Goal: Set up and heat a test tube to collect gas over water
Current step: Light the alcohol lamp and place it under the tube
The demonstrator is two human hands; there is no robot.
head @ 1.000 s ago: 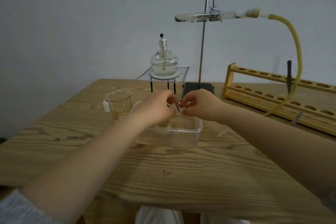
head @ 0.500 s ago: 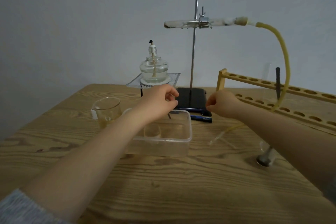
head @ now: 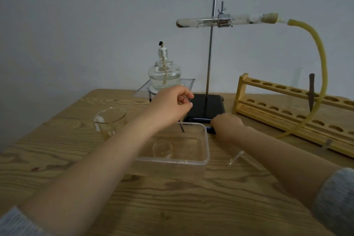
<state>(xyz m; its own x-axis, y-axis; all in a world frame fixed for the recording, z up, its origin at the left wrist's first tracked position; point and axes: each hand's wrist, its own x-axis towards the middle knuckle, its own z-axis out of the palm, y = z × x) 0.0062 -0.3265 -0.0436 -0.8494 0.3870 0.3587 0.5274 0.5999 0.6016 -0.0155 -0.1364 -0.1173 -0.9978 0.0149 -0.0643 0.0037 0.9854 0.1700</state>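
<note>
A test tube [head: 197,22] with dark residue is clamped level on the stand rod [head: 210,59]. A stopper [head: 270,18] joins it to a yellow hose [head: 322,67], which curves down to a glass tube [head: 236,157] lying on the table. My left hand [head: 170,105] pinches a thin dark stick [head: 181,127] that points down over the clear water tub [head: 206,145]. A small glass vessel [head: 162,148] lies in the tub. My right hand [head: 226,122] is curled over the right end of a dark blue stick-shaped object [head: 199,120] at the stand base [head: 208,105].
An unlit alcohol lamp [head: 164,73] stands on wire gauze [head: 188,82] over a tripod at the back. A glass beaker [head: 110,120] sits left of the tub. A wooden test tube rack [head: 287,105] fills the right side, holding a dark tool [head: 311,92].
My two hands were together over the tub; they have parted. My right hand dropped onto the blue object by the stand base, while my left hand keeps the stick and has risen slightly.
</note>
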